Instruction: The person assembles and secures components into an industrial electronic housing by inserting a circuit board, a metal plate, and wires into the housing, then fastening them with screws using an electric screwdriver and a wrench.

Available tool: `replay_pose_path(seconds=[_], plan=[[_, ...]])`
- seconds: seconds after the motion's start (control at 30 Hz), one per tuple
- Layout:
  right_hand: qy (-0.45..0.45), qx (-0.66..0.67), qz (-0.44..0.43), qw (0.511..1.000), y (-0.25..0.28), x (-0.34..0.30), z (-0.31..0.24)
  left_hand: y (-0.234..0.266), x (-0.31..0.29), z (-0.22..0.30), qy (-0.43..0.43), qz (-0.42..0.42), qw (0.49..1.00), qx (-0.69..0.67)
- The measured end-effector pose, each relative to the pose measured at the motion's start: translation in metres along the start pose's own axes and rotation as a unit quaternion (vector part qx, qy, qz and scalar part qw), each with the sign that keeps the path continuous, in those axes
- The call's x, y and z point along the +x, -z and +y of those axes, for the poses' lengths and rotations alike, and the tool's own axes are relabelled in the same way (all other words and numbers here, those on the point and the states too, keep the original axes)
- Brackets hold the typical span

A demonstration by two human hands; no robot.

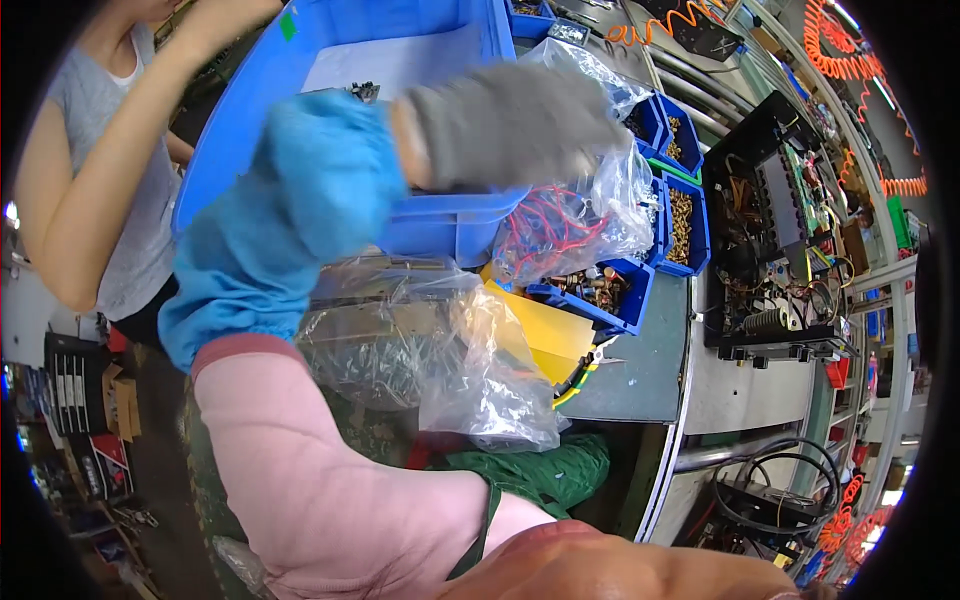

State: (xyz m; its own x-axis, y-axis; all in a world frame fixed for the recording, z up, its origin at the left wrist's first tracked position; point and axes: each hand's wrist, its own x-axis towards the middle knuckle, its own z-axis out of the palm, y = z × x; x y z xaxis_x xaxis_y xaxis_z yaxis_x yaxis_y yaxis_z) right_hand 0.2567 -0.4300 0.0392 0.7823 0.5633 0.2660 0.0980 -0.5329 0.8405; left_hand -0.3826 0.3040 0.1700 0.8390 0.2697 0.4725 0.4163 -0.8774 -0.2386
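Note:
My left hand (515, 125), in a grey glove with a blue sleeve cover over the cuff, reaches rightward across the near side of a large blue bin (440, 215). Motion smears its fingers, so what they hold, if anything, does not show. Just beyond the hand is a clear plastic bag (625, 190), and red wires (550, 225) lie below it. Inside the bin a small black part (363, 91) shows behind the sleeve cover, near a pale flat surface. My right hand is out of view.
Small blue trays (684, 228) of brass-coloured fittings line the bench. Nearer are a yellow sheet (545, 335), yellow-handled cutters (590, 370) and crumpled clear plastic (480, 370). An opened black equipment case (770, 240) stands right; another person (90, 170) is at left. Orange coiled hoses (840, 65) hang far right.

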Motion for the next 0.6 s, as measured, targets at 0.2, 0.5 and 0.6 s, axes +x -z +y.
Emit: replay_pose_path(seconds=[0.2, 0.5, 0.6], plan=[[-0.012, 0.008, 0.015, 1.0, -0.003, 0.017, 0.008, -0.06, 0.024, 0.04, -0.021, -0.078, 0.993, -0.089], [-0.013, 0.022, 0.003, 1.0, -0.022, 0.013, -0.001, -0.082, 0.02, 0.029, 0.104, -0.265, 0.917, -0.28], [-0.009, 0.031, 0.004, 0.999, -0.023, 0.016, -0.012, -0.073, 0.026, 0.026, 0.11, -0.298, 0.891, -0.323]])
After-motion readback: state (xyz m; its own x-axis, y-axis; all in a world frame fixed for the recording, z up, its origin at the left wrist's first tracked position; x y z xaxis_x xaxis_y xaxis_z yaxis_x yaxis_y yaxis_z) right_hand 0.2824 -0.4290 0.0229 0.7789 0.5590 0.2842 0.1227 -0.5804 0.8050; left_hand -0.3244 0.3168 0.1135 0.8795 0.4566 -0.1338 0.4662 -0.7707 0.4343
